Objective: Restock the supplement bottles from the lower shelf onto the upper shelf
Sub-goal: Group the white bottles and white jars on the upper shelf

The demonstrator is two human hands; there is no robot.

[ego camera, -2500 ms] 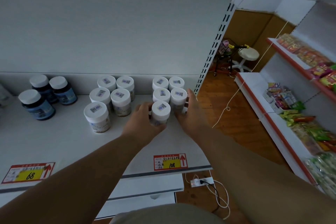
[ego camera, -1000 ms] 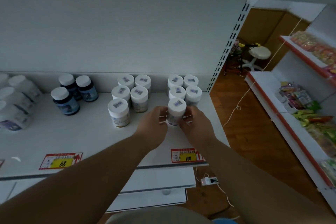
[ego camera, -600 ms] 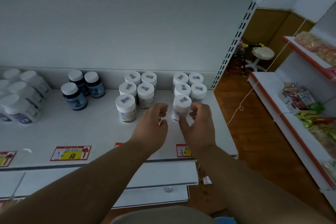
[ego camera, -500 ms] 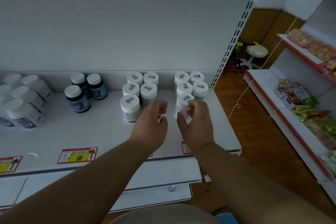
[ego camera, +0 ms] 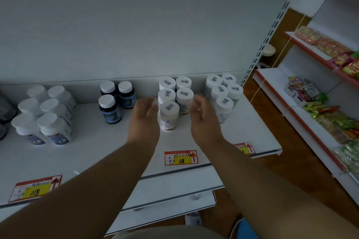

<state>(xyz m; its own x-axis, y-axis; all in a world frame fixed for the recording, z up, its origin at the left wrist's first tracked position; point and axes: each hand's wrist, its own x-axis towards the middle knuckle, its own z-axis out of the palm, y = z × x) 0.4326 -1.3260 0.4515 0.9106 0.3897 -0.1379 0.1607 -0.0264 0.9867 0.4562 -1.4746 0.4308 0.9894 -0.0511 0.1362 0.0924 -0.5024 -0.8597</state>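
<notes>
Several white-capped supplement bottles stand in two clusters on the white upper shelf. The front bottle of the middle cluster stands between my two hands. My left hand is just left of it with relaxed fingers, holding nothing. To the bottle's right, my right hand is blurred and also empty. The right cluster stands beyond my right hand. Neither hand touches a bottle as far as I can see.
Three dark blue bottles and several larger white bottles stand further left. Price tags line the shelf's front edge. Lower shelf boards jut out below. A snack rack stands across the wooden floor at the right.
Both hands let go of the front bottle of the right cluster and shifted left. They now flank the front bottle of the middle cluster, and the view has panned left.
</notes>
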